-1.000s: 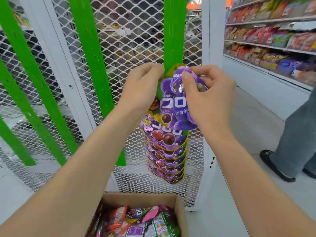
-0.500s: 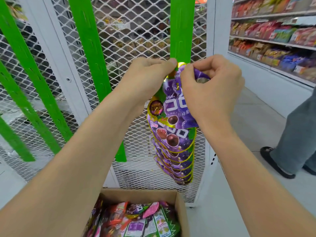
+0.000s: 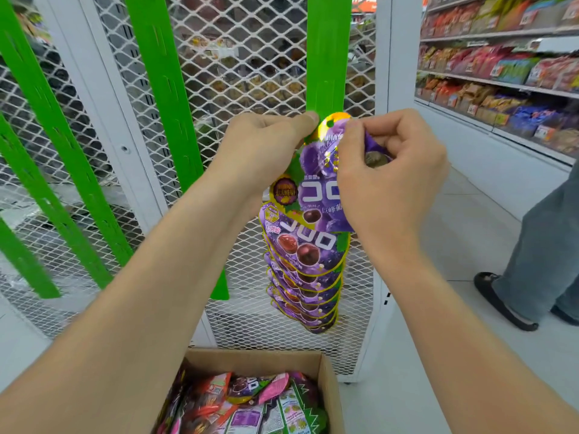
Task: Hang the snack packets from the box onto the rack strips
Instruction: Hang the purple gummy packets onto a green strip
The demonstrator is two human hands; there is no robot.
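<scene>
A purple grape snack packet is held up against the rightmost green rack strip, its yellow top tab with a punched hole at the strip's face. My right hand pinches the packet's upper right side. My left hand grips the strip and the packet's top left edge with its thumb by the tab. Below hang several identical purple packets in an overlapping column on the same strip. A cardboard box at the bottom holds several mixed snack packets.
Other green strips hang empty on the white wire-mesh rack to the left. Store shelves with goods run along the right. A person's leg and black shoe stand on the floor at the right.
Both hands have lifted the purple packet slightly higher along the strip, and its tab now shows at the strip. The view shifted a little.
</scene>
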